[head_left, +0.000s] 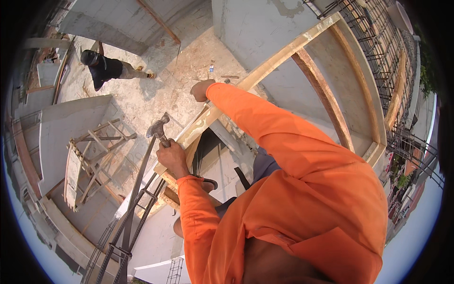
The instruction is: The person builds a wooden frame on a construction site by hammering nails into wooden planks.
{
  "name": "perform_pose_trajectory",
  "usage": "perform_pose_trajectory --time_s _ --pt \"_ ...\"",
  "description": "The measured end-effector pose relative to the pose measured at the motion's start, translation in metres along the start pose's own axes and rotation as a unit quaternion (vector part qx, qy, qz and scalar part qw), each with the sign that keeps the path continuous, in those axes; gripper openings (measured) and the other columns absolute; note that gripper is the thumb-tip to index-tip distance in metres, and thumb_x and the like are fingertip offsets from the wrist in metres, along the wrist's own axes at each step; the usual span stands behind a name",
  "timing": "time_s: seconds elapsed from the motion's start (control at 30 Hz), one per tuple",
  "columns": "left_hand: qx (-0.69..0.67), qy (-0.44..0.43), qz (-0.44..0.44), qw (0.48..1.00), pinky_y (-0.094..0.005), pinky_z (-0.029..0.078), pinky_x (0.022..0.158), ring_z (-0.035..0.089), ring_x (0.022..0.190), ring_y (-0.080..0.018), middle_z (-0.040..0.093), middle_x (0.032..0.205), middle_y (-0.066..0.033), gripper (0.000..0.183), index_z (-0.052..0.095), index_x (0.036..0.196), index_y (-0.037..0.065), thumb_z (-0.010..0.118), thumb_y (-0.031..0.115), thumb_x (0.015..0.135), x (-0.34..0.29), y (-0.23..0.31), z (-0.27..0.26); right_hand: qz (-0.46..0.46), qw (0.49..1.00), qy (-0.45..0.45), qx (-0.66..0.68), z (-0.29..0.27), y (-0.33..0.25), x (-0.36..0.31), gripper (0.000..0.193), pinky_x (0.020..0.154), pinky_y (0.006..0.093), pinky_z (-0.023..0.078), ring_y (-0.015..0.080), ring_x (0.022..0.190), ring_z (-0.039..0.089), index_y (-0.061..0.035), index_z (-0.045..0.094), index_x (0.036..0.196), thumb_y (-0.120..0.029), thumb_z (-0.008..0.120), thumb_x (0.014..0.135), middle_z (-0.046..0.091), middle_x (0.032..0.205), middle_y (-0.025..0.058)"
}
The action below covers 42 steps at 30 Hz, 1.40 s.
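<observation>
My left hand (173, 157) is wrapped round the handle of a claw hammer (158, 127), close under its head. The metal head points up and away from me, just left of a long timber beam (191, 133). Further along that beam my right hand (201, 90) reaches over to its far side, with the fingers curled closed. Whatever those fingers hold, if anything, is hidden. The beam runs diagonally from near my left hand to the upper right, where it joins a wooden formwork frame (321, 90) with a crosspiece.
Upright rebar (146, 201) rises beside my left forearm. A rebar cage (373, 42) stands at the far right. Well below, a co-worker (108, 66) in dark clothes and a helmet walks on the dusty floor (175, 78). A wooden trestle (97, 161) and grey walls (71, 123) are left.
</observation>
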<state>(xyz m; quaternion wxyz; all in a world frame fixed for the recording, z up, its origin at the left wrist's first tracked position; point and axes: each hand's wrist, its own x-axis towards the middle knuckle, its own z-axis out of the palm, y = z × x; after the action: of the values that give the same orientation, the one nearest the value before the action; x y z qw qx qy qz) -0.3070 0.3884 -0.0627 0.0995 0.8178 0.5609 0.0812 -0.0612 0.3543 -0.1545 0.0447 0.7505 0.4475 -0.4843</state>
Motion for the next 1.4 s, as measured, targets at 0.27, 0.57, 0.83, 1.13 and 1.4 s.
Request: perform_pose_trajectory --time_s 0.27,0.57,0.83,1.13,1.4 --pt "0.021 0.003 0.008 1.000 -0.0509 0.046 0.065 0.058 0.069 -0.0428 0.058 0.071 -0.0261 0.024 0.062 0.079 0.000 0.060 0.024 0.076 0.000 -0.004 0.003 -0.038 0.972 0.187 0.138 -0.014 -0.005 -0.028 0.041 0.088 0.0462 0.046 0.0325 0.109 0.057 -0.0089 0.059 0.117 -0.013 0.050 0.077 0.059 0.119 0.0149" --pt "0.008 -0.022 -0.012 1.000 -0.0511 0.046 0.066 0.058 0.070 -0.0431 0.058 0.072 -0.0260 0.024 0.062 0.079 0.000 0.062 0.023 0.076 0.003 -0.009 0.005 -0.031 0.944 0.314 0.101 -0.012 0.008 -0.126 0.025 0.092 0.0604 0.032 0.0318 0.092 0.061 -0.0051 0.062 0.096 -0.020 0.051 0.079 0.062 0.098 0.0152" --pt "0.000 0.010 -0.010 1.000 -0.0513 0.045 0.066 0.058 0.071 -0.0429 0.058 0.073 -0.0255 0.024 0.062 0.081 0.000 0.063 0.023 0.076 -0.003 0.009 -0.008 -0.041 0.932 0.352 0.078 -0.005 0.008 -0.137 0.027 0.088 0.0488 0.038 0.0306 0.088 0.061 -0.0038 0.062 0.089 -0.027 0.051 0.082 0.063 0.090 0.0152" --pt "0.015 -0.033 -0.034 0.999 -0.0515 0.044 0.068 0.058 0.073 -0.0429 0.058 0.077 -0.0262 0.024 0.062 0.082 0.000 0.062 0.022 0.076 -0.002 0.007 -0.009 -0.012 0.953 0.296 0.059 -0.012 0.004 -0.140 0.031 0.092 0.0472 0.037 0.0300 0.094 0.059 -0.0046 0.063 0.096 -0.029 0.049 0.083 0.063 0.096 0.0142" --pt "0.010 -0.034 -0.029 0.999 -0.0519 0.044 0.067 0.056 0.071 -0.0427 0.057 0.074 -0.0250 0.024 0.060 0.077 -0.001 0.061 0.023 0.075 -0.002 0.006 -0.008 -0.013 0.950 0.302 0.078 -0.011 0.003 -0.140 0.028 0.093 0.0492 0.036 0.0307 0.096 0.060 -0.0037 0.063 0.092 -0.025 0.049 0.082 0.063 0.097 0.0153"
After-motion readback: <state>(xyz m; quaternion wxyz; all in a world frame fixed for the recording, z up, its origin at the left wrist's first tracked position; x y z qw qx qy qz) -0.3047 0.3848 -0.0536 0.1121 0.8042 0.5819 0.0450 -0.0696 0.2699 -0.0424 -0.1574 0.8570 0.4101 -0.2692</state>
